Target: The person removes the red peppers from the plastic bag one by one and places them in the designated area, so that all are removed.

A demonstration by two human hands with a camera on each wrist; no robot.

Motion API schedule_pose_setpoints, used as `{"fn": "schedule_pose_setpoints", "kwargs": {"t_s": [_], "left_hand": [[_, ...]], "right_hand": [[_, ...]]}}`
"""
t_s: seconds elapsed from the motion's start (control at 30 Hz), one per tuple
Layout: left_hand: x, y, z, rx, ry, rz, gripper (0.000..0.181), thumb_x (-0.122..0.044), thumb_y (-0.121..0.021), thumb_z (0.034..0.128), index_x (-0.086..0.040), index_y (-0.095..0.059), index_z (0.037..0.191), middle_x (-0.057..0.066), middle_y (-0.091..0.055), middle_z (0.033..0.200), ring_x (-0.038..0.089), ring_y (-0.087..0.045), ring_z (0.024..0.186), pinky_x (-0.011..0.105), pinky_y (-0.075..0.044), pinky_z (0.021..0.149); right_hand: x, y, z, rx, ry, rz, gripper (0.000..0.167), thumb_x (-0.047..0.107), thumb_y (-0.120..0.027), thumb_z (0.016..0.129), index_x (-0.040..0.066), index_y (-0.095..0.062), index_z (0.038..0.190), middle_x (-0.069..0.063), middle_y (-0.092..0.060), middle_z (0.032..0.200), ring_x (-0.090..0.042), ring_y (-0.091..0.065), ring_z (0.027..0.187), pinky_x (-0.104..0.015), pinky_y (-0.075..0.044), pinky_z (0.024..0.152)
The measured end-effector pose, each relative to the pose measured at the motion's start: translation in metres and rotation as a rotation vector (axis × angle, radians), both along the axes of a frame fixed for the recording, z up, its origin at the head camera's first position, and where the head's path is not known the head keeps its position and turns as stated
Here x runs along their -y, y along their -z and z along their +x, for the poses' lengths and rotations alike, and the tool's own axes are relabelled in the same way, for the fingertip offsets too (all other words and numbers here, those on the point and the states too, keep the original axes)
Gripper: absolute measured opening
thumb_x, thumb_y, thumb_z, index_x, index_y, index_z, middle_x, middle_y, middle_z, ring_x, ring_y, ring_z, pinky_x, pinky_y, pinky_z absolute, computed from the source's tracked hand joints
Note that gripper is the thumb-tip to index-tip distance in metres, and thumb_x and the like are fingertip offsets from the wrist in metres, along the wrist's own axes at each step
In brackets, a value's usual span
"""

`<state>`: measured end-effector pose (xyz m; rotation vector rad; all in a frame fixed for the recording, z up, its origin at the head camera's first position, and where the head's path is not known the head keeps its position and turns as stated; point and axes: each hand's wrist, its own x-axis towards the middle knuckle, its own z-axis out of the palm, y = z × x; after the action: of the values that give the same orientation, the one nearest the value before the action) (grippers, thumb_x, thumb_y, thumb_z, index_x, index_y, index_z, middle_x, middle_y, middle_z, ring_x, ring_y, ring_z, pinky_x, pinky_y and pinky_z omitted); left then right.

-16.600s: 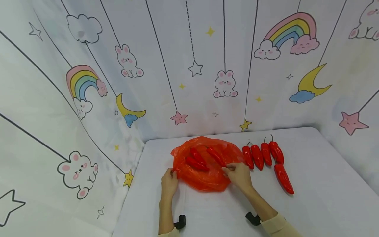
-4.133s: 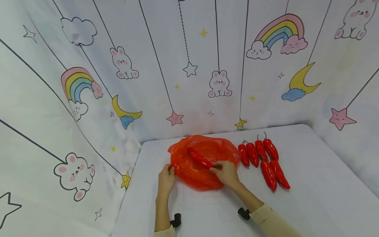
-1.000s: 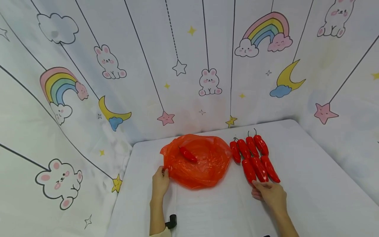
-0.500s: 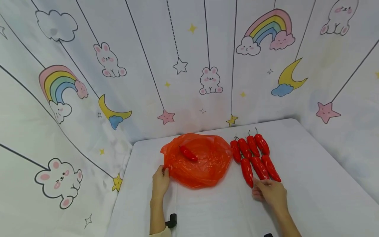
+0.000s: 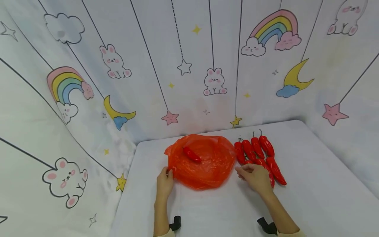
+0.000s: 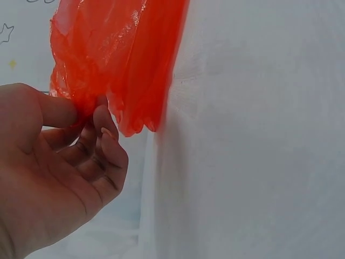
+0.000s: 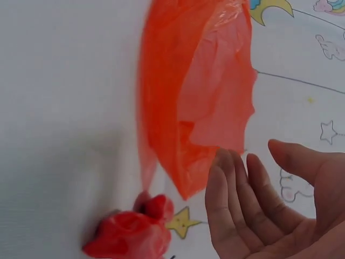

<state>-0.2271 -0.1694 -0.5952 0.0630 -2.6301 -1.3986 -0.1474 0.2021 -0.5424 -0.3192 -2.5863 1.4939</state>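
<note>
A red-orange plastic bag (image 5: 213,172) is spread on the table, with one red chili pepper (image 5: 191,154) lying on it. My left hand (image 5: 164,182) pinches the bag's near left edge between thumb and fingers; the left wrist view shows the gathered film at those fingertips. Between the bag and two rows of red chili peppers (image 5: 267,146), my right hand (image 5: 255,177) is raised, partly hiding the front row. In the right wrist view that hand (image 7: 264,210) has its fingers apart from the thumb and holds nothing.
A white cloth covers the table (image 5: 207,214). Behind and to the left hangs a white backdrop (image 5: 142,82) printed with rabbits, stars, moons and rainbows. A black device (image 5: 175,223) sits at the left wrist, another (image 5: 267,226) at the right.
Peppers have gone from the bag to the rows at right since the oldest frame. In the last half second, my right hand has let go of a front-row pepper and moved left toward the bag.
</note>
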Motion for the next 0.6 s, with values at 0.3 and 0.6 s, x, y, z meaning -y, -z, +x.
{"fn": "schedule_pose_setpoints", "kwargs": {"t_s": [0.3,0.6], "left_hand": [[-0.004,0.001,0.002,-0.035,0.008,0.035,0.013,-0.008,-0.057,0.1054,-0.003,-0.067,0.113,0.006,-0.063,0.087,0.016,-0.057,0.072,0.028,-0.05,0.064],[-0.003,-0.001,0.003,-0.041,0.002,0.043,0.011,-0.007,-0.058,0.1047,-0.003,-0.067,0.11,0.006,-0.063,0.086,0.016,-0.057,0.072,0.029,-0.05,0.066]], "right_hand": [[0.034,-0.017,-0.036,-0.139,-0.126,0.119,0.026,0.036,-0.082,0.091,0.012,-0.08,0.103,0.0,-0.077,0.089,-0.019,-0.072,0.082,-0.03,-0.059,0.068],[0.071,-0.011,-0.081,-0.086,-0.22,0.116,0.021,0.029,-0.085,0.089,0.014,-0.08,0.104,0.003,-0.077,0.091,-0.017,-0.071,0.083,-0.034,-0.061,0.074]]}}
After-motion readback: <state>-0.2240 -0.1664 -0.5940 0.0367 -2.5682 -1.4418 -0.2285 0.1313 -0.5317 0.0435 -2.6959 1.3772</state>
